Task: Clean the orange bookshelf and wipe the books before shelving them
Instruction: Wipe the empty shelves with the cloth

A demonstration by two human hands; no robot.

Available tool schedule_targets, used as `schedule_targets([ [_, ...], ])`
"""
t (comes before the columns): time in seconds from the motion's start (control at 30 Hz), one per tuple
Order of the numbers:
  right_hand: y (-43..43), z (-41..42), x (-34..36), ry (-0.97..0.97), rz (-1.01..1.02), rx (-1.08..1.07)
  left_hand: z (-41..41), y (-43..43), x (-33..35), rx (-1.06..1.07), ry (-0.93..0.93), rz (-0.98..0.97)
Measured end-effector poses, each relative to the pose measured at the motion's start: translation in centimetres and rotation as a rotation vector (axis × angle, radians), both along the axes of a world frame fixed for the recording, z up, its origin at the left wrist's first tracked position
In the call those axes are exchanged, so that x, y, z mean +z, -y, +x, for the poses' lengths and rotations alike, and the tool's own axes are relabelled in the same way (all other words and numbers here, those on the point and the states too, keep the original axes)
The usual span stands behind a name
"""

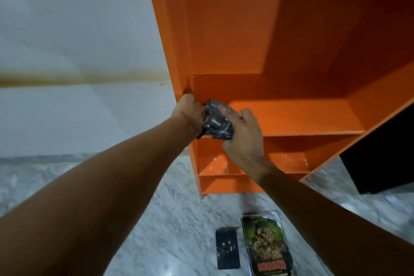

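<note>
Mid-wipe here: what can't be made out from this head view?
All in the head view:
Orange bookshelf: top and right side cut off by the frame edges.
Left hand grip: fingers hidden behind the cloth.
Shelf corner: covered by the cloth and right hand.
Green book: bottom cut off by the frame edge, title blurred.
Dark book: cover too dim to read.
Black object: cut off at the right edge, unidentifiable.

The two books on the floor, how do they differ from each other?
The dark book is smaller than the green book. The dark book's cover is near-plain black with pale marks; the green book's is illustrated, with red lettering. Both lie flat on the marble floor, in front of the orange bookshelf.
</note>
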State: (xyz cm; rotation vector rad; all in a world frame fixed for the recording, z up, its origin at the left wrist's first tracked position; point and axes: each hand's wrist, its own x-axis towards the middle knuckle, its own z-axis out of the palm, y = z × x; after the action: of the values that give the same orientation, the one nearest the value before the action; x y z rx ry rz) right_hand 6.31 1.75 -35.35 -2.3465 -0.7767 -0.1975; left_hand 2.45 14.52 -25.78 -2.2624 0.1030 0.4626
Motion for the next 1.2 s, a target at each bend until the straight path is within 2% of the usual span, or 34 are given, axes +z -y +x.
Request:
schedule_targets([
  [0.1,-1.9,0.0,-2.5,0.045,-0.406,0.251,-0.2,-0.4,-0.8,-0.023,-0.023,0.076],
  [0.13,-2.0,-0.1,-2.9,0.05,-0.487,0.298,-0.3,-0.5,-1.0,-0.033,-0.023,0.107],
  [0.27,-0.7,0.5,-2.4,0.131,-0.631,0.391,-0.8,0.0,-2.0,-0.08,-0.011,0.064],
  [0.4,1.2,1.5,-2.4,0.151,-0.618,0.428,-0.5,0.2,-4.7,0.041,-0.006,-0.248],
  [0.53,4.7,3.3,-2.3,0.09,-0.6,0.374,0.3,0.4,-7.5,0.134,0.09,-0.623],
  [0.63,8.1,4.8,-1.9,0.028,-0.588,0.326,1.3,2.7,-8.5,0.142,0.128,-0.744],
  [0.83,15.3,8.1,-1.6,-0.024,-0.546,0.216,5.7,11.0,-9.0,0.155,0.184,-0.844],
  [1.2,27.4,13.5,-1.5,-0.048,-0.442,-0.019,13.7,22.7,-9.1,0.066,0.224,-0.8],
])
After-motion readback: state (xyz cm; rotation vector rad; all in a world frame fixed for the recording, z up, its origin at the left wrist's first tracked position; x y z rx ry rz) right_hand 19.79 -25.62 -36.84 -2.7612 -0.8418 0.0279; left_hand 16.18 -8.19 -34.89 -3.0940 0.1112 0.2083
